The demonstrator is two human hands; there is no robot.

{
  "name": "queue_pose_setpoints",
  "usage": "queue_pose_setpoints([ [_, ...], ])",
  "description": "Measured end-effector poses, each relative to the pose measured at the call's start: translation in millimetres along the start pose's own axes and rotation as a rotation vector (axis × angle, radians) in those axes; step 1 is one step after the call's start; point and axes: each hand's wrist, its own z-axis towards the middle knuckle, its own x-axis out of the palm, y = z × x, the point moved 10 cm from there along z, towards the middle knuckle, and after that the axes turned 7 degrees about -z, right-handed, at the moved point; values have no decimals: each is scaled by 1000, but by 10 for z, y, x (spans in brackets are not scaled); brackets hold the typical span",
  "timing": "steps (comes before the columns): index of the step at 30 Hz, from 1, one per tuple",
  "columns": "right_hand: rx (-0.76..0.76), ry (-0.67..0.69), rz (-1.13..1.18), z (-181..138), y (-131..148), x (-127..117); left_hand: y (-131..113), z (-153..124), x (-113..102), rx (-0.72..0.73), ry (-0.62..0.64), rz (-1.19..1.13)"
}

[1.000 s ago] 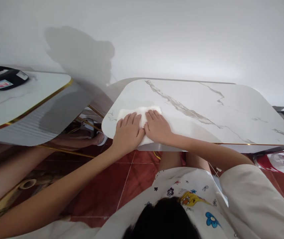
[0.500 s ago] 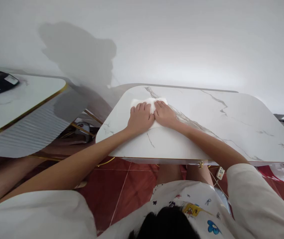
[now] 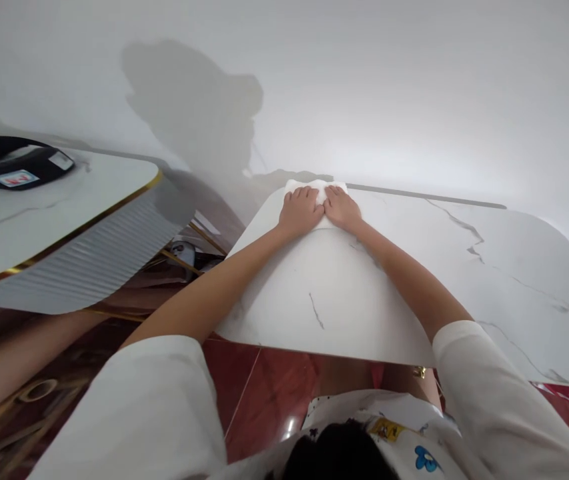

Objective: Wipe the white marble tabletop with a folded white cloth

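Observation:
My left hand [image 3: 300, 211] and my right hand [image 3: 342, 208] lie side by side on a folded white cloth [image 3: 321, 190], thumbs nearly touching. Both palms face down, with the fingers stretched out flat over the cloth. Beneath it is a white marble-patterned tabletop [image 3: 324, 287], and the cloth is by its far edge, close to the wall. The cloth's exact material is hard to make out, and much of it is hidden under my hands.
On the left stands a second marble-patterned table [image 3: 109, 175] with gold trim and a ribbed side. A black object with labels [image 3: 29, 167] rests on it. The white wall [image 3: 364, 87] rises behind both tables. A bare limb [image 3: 29, 360] shows at lower left, over red floor tiles [image 3: 264, 393].
Both hands have pushed the cloth farther away across the tabletop, up to the far edge. My arms are stretched farther forward, and the camera view has shifted.

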Motion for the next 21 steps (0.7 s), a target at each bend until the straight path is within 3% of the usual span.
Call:
queue_pose_setpoints([
  [5, 33, -35, -4, 261, -209, 30, 71, 313, 101, 4, -17, -16],
  [10, 65, -91, -46, 350, -485, 5, -36, 573, 231, 69, 6, -55],
  [15, 133, -120, -66, 200, -712, -90, -286, 662, 341, 157, 47, -72],
  [21, 207, -114, -86, -123, -742, -184, -537, 493, 345, 212, 92, -65],
])
